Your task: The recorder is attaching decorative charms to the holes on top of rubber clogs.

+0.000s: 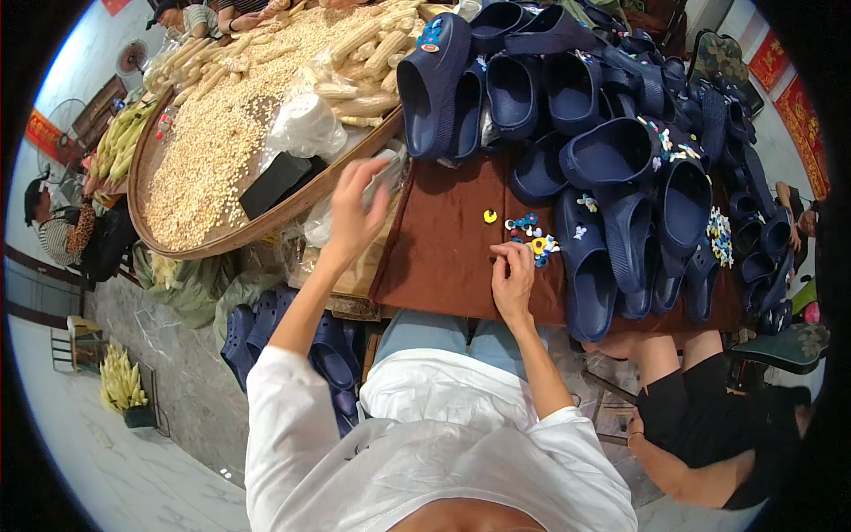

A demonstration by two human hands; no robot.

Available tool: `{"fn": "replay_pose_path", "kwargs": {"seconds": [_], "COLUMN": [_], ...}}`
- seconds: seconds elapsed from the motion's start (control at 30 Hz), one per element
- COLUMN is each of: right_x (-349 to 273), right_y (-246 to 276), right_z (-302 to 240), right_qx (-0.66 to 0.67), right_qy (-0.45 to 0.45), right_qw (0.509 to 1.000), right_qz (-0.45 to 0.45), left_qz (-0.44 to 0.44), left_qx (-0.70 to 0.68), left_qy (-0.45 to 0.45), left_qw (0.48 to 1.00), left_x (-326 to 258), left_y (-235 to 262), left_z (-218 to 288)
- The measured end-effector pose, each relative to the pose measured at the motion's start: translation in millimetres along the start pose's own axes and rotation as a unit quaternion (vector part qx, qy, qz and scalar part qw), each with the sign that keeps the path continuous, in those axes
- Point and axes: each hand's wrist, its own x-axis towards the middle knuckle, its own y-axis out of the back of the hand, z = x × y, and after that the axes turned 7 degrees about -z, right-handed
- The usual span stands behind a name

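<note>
My left hand [355,213] is raised over the left edge of a brown cloth [434,239], fingers apart, beside a clear plastic bag [386,174]. No object shows in it. Lower down on the cloth is my right hand [512,282], its fingers bent and gathered next to a small pile of shoe charms [525,223] in blue, white and yellow. Whatever its fingertips hold, if anything, is too small to make out. One yellow-and-black charm [490,215] lies apart from the pile. Close by on the right stands a navy clog [585,275] with white charms on it.
Many navy clogs [612,151] are heaped along the right and back. At left, a wide round basket [257,238] holds corn kernels, cobs, a dark phone [277,184] and a bagged white roll [306,122]. More clogs [332,350] sit below the table. Another person's bare legs [660,359] are at right.
</note>
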Motion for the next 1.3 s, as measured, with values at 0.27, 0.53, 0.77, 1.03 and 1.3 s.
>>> {"fn": "replay_pose_path", "kwargs": {"seconds": [0.27,0.53,0.77,1.03,1.3], "right_x": [-2,-2,-2,-1,-2], "right_y": [0,-1,2,3,2], "right_z": [3,4,2,1,2], "right_qx": [-0.013,-0.029,-0.015,-0.005,-0.005], "right_qy": [-0.015,-0.017,-0.024,-0.023,-0.028], "right_qw": [1.0,0.999,1.0,1.0,1.0], "right_qz": [0.001,-0.008,-0.011,-0.015,-0.009], "left_qz": [-0.054,0.015,-0.067,-0.136,-0.24], "left_qx": [0.082,0.032,0.014,0.026,0.01], "left_qy": [0.126,0.134,0.169,0.18,0.221], "left_qw": [0.987,0.99,0.983,0.974,0.945], "left_x": [79,64,-34,-176,-189], "left_y": [-99,-105,-39,-23,-26], "left_z": [-60,-49,47,104,122]}}
